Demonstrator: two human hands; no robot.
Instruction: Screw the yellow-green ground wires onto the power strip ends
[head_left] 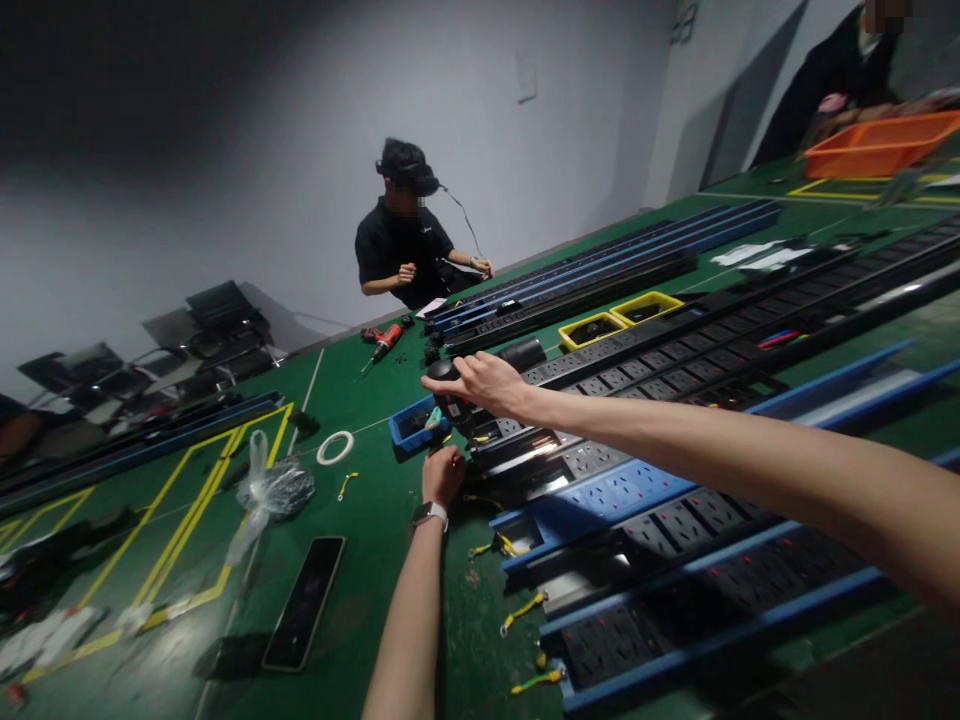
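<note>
My right hand (480, 382) is closed round a black tool with a rounded top (444, 372), which looks like a power screwdriver. It is upright over the near end of a black power strip (517, 455). Just below, my left hand (442, 474), with a watch on its wrist, has its fingers curled at that strip's end; what they pinch is hidden. Several socket strips in black and blue housings lie side by side to the right, such as a blue strip (600, 505). Short yellow-green wires (523, 610) with ring terminals stick out of their ends.
A blue bin (411, 428) stands beyond my left hand, with yellow bins (592, 330) farther right. A phone (306, 603), tape roll (335, 448) and plastic bag (274, 488) lie left. A red drill (386, 342) lies near a seated co-worker (409, 245).
</note>
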